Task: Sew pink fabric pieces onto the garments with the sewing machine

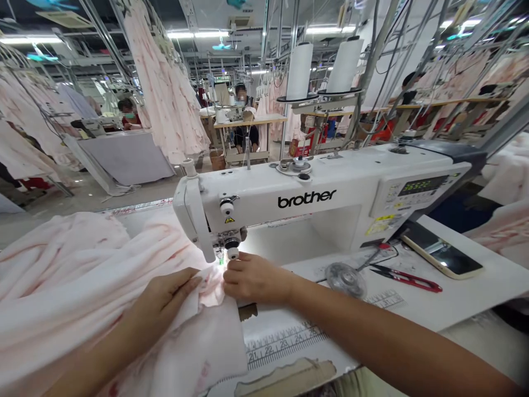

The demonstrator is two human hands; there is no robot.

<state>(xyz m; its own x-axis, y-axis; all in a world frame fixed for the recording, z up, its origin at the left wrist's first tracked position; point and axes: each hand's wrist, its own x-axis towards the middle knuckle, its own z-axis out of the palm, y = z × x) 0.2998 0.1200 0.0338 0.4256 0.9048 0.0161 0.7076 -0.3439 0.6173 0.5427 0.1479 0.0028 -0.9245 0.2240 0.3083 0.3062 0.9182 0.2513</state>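
Note:
Pale pink-and-white fabric [99, 264] lies bunched over the left of the table and runs up to the needle area of a white sewing machine [264, 201]. My left hand [171, 292] is closed on the fabric just left of the lit needle, thumb and fingers pinching a fold. Right of the needle, my right hand [252, 278] is closed with curled fingers at the fabric's edge, close under the presser foot. What its fingertips hold is hidden. A gathered piece of the fabric shows between both hands.
Red-handled thread snips [409, 278], a smartphone [442, 251] and a clear round disc [346, 278] lie on the table at right. A printed ruler [285, 344] runs along the front. Thread cones [300, 71] stand behind; garments [161, 82] hang beyond, with other people seated farther back.

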